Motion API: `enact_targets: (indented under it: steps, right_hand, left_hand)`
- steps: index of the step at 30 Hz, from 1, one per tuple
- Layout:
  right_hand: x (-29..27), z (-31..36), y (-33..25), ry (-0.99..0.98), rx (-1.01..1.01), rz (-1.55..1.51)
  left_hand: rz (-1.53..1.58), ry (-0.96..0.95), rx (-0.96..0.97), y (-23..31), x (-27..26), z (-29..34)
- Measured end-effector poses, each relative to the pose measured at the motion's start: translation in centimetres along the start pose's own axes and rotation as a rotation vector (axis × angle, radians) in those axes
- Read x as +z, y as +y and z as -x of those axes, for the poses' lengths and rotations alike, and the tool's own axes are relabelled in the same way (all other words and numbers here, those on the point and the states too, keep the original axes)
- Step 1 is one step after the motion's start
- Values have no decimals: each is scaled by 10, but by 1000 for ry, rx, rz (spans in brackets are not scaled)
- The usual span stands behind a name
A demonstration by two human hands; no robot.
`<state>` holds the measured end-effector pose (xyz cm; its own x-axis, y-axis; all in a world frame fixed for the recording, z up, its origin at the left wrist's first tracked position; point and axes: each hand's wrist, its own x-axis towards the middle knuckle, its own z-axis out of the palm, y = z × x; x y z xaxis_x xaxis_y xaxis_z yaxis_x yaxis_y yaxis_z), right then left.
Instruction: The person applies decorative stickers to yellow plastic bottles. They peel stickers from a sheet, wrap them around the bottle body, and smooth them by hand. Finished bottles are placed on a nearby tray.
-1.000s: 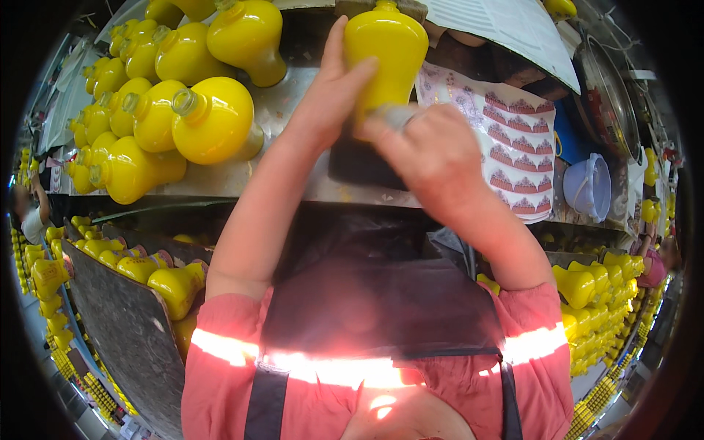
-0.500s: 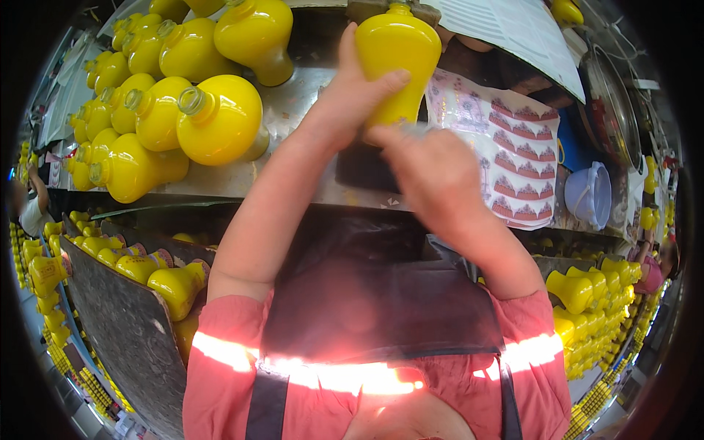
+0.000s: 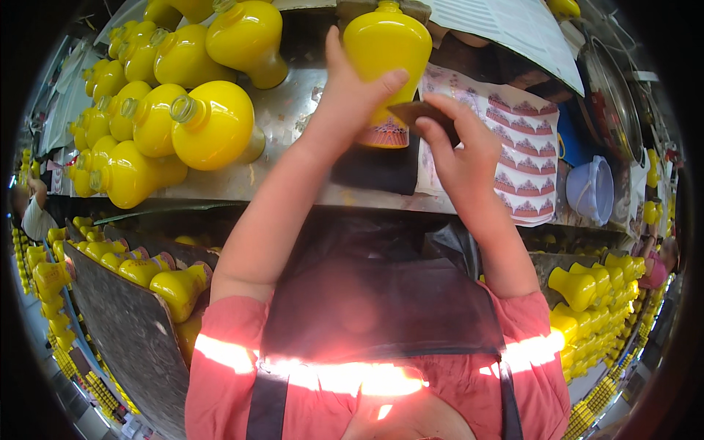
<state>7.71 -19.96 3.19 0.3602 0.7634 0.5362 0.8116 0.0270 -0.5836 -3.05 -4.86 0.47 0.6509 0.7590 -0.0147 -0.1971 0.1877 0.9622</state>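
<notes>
My left hand [image 3: 352,99] is wrapped round a glossy yellow bottle [image 3: 389,45] that lies with its neck pointing away and its base toward me. The bottle's neck end rests at a dark holder [image 3: 419,12]. Round the narrow base runs a patterned pink and purple decal [image 3: 387,134]. Between the thumb and fingers of my right hand [image 3: 469,147] is a thin brown flat scraper [image 3: 424,117], its tip close to the bottle's lower side. Whether it touches the bottle I cannot tell. A sheet of similar decals [image 3: 522,158] lies just right of that hand.
Several plain yellow bottles [image 3: 214,125] crowd the metal bench on the left. A small pale-blue bucket [image 3: 590,192] stands at the right, near a round metal pan [image 3: 612,103]. Below the bench, boards and more bottles [image 3: 180,290] flank me. Other people are at the far sides.
My right hand has moved from the bottle's base to the right, and the brown scraper now shows in it. The decal on the base is uncovered. The left hand keeps its hold.
</notes>
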Motion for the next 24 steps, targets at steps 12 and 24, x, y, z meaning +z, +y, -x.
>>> enact_targets:
  steps: [12, 24]
  right_hand:
    - [22, -5, 31, 76, -33, -19]
    - [28, 10, 30, 35, 124, -200]
  left_hand:
    - [134, -119, 16, -5, -8, -8]
    - [143, -148, -3, -11, -14, -8]
